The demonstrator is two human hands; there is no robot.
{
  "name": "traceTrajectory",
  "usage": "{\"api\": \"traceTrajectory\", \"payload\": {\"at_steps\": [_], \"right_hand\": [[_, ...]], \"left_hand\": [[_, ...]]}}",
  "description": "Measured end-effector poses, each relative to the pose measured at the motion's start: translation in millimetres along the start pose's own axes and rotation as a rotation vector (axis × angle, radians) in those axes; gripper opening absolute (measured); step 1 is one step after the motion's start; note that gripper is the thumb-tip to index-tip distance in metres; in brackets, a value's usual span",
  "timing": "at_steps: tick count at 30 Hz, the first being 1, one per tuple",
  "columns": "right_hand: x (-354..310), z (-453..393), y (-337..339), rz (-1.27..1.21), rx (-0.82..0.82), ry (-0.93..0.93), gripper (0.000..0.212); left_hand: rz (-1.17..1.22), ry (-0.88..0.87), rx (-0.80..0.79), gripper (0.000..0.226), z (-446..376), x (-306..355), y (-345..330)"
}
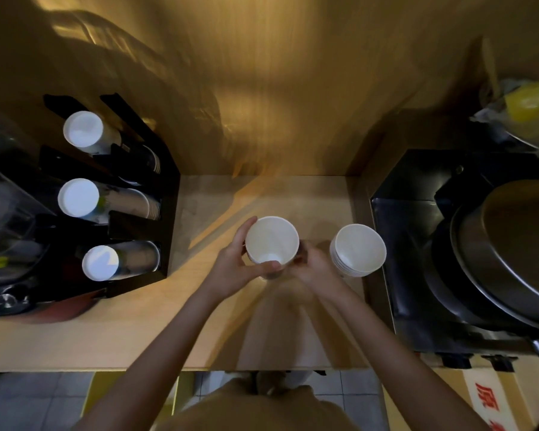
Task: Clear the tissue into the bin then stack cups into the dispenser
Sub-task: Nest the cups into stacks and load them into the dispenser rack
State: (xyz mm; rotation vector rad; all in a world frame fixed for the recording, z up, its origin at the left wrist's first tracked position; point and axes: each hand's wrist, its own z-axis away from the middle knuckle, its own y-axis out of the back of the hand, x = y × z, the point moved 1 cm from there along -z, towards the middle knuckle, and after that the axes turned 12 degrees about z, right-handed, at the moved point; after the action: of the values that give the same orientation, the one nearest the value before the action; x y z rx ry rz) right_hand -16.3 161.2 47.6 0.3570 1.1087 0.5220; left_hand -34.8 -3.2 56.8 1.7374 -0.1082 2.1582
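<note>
We work at the pale wooden counter (112, 331), with bare room across its middle and front. On our left stands the black three-slot cup dispenser (165, 219), each slot already holding cups lying on their sides, bases toward us; its lowest slot is nearest. A dark metal appliance (448, 244) blocks the right. A second nested stack of white paper cups (357, 251) stands just right of our hands. Our left hand (237, 265) and right hand (312, 269) both wrap the upright white paper cup stack (272, 241), mouth up. It must tip sideways and travel left; the left hand is nearer. No tissue shows.
</note>
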Motion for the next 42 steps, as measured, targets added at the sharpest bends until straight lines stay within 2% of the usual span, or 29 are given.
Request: {"api": "traceTrajectory", "payload": {"at_steps": [2, 4, 6, 8, 11, 14, 17, 21, 24, 26, 30, 35, 38, 42], "right_hand": [[-1.5, -0.7, 4.2, -0.249, -0.053, -0.228, 0.023], [-5.6, -1.0, 8.5, -0.459, -0.127, -0.408, 0.025], [-9.0, -4.5, 10.9, -0.572, -0.166, -0.465, 0.032], [-16.9, -6.8, 10.5, -0.634, -0.222, -0.437, 0.035], [-33.6, -13.2, 12.8, -0.715, -0.284, -0.338, 0.036], [-56.3, -20.4, 18.1, -0.746, -0.42, -0.213, 0.05], [-81.3, -26.5, 17.0, -0.606, -0.511, -0.108, 0.064], [-115.8, -30.0, 5.9, -0.414, -0.592, 0.095, 0.071], [-139.3, -37.9, -9.7, -0.436, -0.519, 0.195, 0.065], [-160.6, -43.6, -20.1, -0.445, -0.47, 0.268, 0.073], [-208.0, -49.4, -29.8, -0.376, -0.397, 0.443, 0.079], [-257.4, -56.3, -46.2, -0.266, -0.177, 0.604, 0.091], [-283.5, -61.3, -55.3, -0.266, -0.049, 0.626, 0.088], [-308.0, -75.9, -76.2, -0.257, 0.052, 0.645, 0.104]], "left_hand": [[-0.029, -0.025, -0.001, 0.094, -0.8, 2.9, 2.1], [-0.068, -0.089, 0.003, 0.095, 2.3, 8.2, 1.8], [-0.099, -0.155, -0.002, 0.093, 8.9, 18.6, 2.5], [-0.217, -0.275, -0.025, 0.093, 17.0, 34.0, 5.0], [-0.518, -0.447, -0.081, 0.093, 27.0, 51.4, 15.6], [-0.742, -0.586, -0.072, 0.091, 34.6, 57.9, 33.7], [-0.878, -0.744, -0.043, 0.079, 39.9, 57.2, 55.0], [-0.951, -0.835, 0.018, 0.076, 41.7, 56.4, 89.3], [-0.953, -0.905, 0.098, 0.05, 41.9, 64.3, 117.3], [-0.937, -0.96, 0.141, 0.034, 41.6, 69.3, 138.3], [-0.869, -0.968, 0.194, 0.047, 48.0, 79.7, 173.4], [-0.623, -0.953, 0.346, 0.032, 54.0, 91.8, 206.6], [-0.37, -0.914, 0.508, 0.041, 52.2, 112.3, 225.5], [-0.176, -0.82, 0.63, 0.075, 45.5, 139.6, 244.7]]}}
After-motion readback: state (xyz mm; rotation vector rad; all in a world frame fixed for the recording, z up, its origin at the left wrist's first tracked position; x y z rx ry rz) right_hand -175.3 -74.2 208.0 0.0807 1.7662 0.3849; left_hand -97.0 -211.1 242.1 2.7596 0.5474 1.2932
